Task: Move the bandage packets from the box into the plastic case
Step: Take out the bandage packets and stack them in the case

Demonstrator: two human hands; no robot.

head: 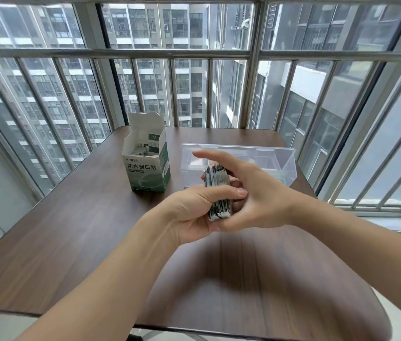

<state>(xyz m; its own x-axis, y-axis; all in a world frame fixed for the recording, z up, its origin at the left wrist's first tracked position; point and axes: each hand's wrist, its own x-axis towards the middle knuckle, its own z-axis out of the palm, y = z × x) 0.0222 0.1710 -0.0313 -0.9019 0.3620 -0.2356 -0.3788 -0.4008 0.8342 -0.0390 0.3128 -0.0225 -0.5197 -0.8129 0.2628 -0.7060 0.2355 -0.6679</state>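
A thick stack of bandage packets (218, 190), seen edge-on in black and white, is held above the table between both hands. My left hand (189, 212) grips its lower part, thumb across the front. My right hand (251, 190) cups it from the right, index finger stretched out toward the left. The white and green bandage box (147, 173) stands open on the table to the left, with more packets showing inside. The clear plastic case (280, 163) lies open right behind my hands; what it holds is partly hidden.
The dark wooden table (71, 230) stands against a barred window (253, 70) with high-rise buildings outside. Box and case sit near the table's far edge. The near edge runs along the bottom left.
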